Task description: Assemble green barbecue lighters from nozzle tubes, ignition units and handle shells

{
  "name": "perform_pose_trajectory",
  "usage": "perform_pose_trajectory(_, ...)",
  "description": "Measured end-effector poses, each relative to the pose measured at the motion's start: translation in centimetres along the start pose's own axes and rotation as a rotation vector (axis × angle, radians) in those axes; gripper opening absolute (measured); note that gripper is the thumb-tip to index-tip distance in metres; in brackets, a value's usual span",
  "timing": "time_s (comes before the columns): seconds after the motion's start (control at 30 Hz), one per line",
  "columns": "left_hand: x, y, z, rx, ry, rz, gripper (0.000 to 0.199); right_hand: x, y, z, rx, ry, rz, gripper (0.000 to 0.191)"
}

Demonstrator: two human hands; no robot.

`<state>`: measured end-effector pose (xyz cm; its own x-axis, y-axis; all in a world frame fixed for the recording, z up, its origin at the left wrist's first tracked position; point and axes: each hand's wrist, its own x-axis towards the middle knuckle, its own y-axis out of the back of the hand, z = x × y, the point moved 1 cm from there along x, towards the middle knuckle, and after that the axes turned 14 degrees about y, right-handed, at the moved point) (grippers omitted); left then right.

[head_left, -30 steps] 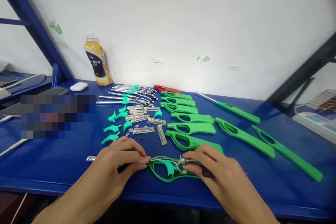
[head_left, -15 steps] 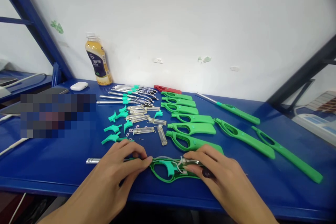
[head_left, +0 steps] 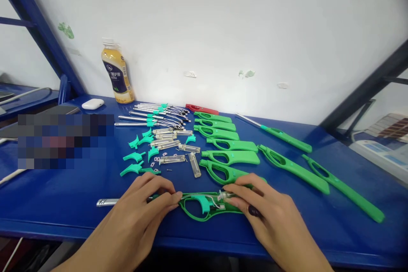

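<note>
Near the front edge of a blue desk (head_left: 57,199), the left hand (head_left: 151,204) pinches an open green shell (head_left: 201,219) at its neck between closed fingers, apparently for steadiness, while the right hand (head_left: 266,206) grips a clear cartridge (head_left: 225,195).

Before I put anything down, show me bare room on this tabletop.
Bare: the blue tabletop left of the teal triggers and the nearest metal tube; also right of the right hand, in front of the two rightmost green casings. Crowded: the middle, with clear cartridges, wired metal tubes, a row of casings and the open casing.
</note>
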<state>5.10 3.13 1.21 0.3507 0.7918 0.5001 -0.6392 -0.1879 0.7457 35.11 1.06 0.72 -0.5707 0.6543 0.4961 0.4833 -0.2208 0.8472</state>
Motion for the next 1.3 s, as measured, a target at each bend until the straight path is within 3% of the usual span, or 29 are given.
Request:
perform_pose_trajectory(0.2, -0.5, -0.3, -0.5, 0.017, 0.052, -0.002, 0.032, -0.2, 0.0, 0.0, 0.042, -0.008, -0.044, 0.033)
perform_pose_trajectory(0.5, -0.5, 0.2, -1.0, 0.084, 0.013, -0.065, 0.043, 0.4, 0.2, -0.4, 0.111, -0.020, -0.115, 0.043)
perform_pose_trajectory(0.7, 0.3, 0.8, 0.1, 0.214, -0.035, -0.184, 0.073, 0.2, 0.4, -0.6, 0.097, -0.041, -0.149, 0.043)
perform_pose_trajectory(0.93, 1.5, -1.2, 2.9, 0.050, -0.045, -0.174, 0.027, 0.7, 0.2, -0.6, 0.034, -0.014, -0.120, 0.031)
perform_pose_trajectory(1.07, 1.5, -2.2, 2.7, -0.034, -0.058, -0.155, 0.024, 0.6, 0.3, -0.6, 0.011, -0.014, -0.117, 0.030)
perform_pose_trajectory(1.3, 1.2, -2.3, 2.7, -0.047, -0.041, -0.129, 0.015, 0.2, 0.4, -0.5, 0.023, -0.035, -0.127, 0.036)
